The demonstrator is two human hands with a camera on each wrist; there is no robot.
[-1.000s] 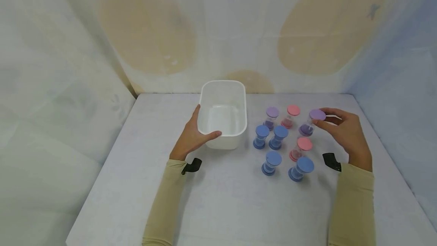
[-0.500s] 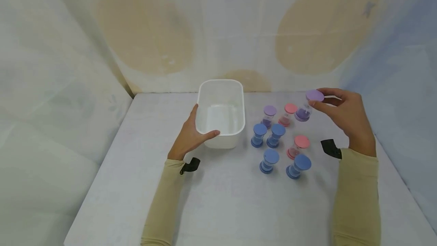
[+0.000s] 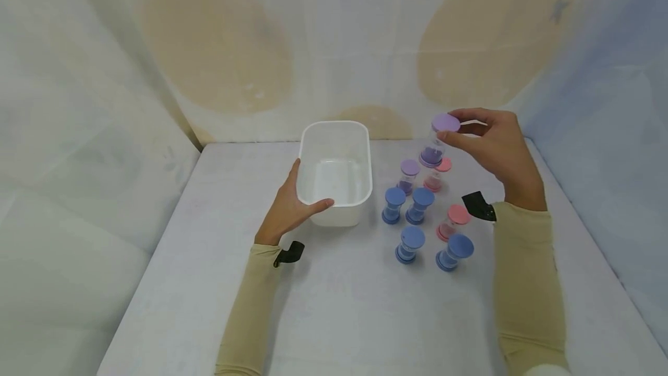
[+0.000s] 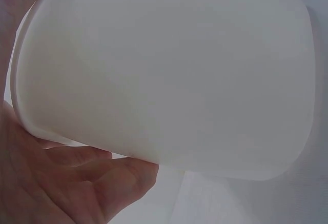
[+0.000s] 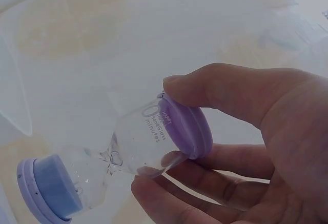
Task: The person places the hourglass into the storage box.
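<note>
My right hand (image 3: 472, 132) holds a purple sand timer (image 3: 438, 141) by its top cap, lifted above the table near the back of the group. The right wrist view shows the purple sand timer (image 5: 123, 167) pinched between thumb and fingers (image 5: 215, 88). My left hand (image 3: 292, 205) grips the near left corner of the empty white bin (image 3: 308, 149); its wall (image 4: 169, 75) fills the left wrist view. On the table stand another purple timer (image 3: 408, 176), two pink timers (image 3: 435, 176) (image 3: 453, 222) and several blue ones (image 3: 394, 205).
A white table (image 3: 339, 306) sits inside pale fabric walls with tan patches (image 3: 219, 39). The timers cluster right of the bin. Black wrist straps (image 3: 477, 205) show on both beige sleeves.
My right hand has lifted the purple timer off the table and carried it up and left, towards the bin. The left hand has stayed on the bin.
</note>
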